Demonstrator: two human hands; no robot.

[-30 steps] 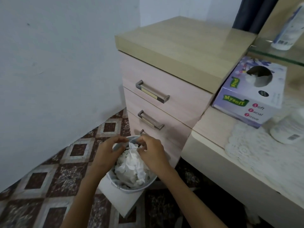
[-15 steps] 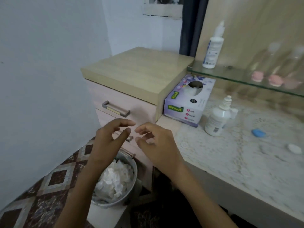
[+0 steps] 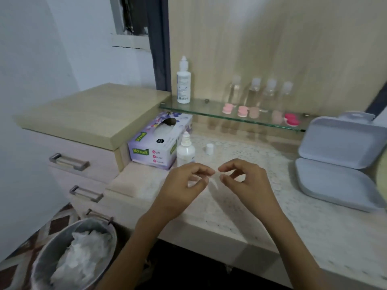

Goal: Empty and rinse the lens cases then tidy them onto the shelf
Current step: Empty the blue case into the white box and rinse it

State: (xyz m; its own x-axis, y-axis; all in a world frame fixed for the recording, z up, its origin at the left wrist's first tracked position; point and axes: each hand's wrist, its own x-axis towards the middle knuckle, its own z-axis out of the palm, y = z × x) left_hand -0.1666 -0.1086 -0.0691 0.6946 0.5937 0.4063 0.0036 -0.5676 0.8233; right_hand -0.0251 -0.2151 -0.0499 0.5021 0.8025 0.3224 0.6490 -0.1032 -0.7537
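Note:
Several pink lens cases (image 3: pixel 243 111) and one darker red case (image 3: pixel 292 119) sit in a row on the glass shelf (image 3: pixel 201 109). My left hand (image 3: pixel 184 185) and my right hand (image 3: pixel 243 181) hover side by side over the lace-covered counter (image 3: pixel 272 206), fingers curled with the fingertips close together. Something small and pale may lie between the fingertips, but it is too blurred to tell. A small white solution bottle (image 3: pixel 186 152) stands just behind my left hand, with its white cap (image 3: pixel 209 148) off beside it.
A tall white bottle (image 3: pixel 183 82) and several clear bottles (image 3: pixel 259 93) stand on the shelf. A tissue box (image 3: pixel 159 143) sits at the left, an open grey box (image 3: pixel 339 160) at the right. A bin of crumpled tissues (image 3: pixel 73 258) stands on the floor by the drawers (image 3: pixel 69 162).
Both hands rose from the bin up over the counter, and the view swung right and up from the bin to the shelf.

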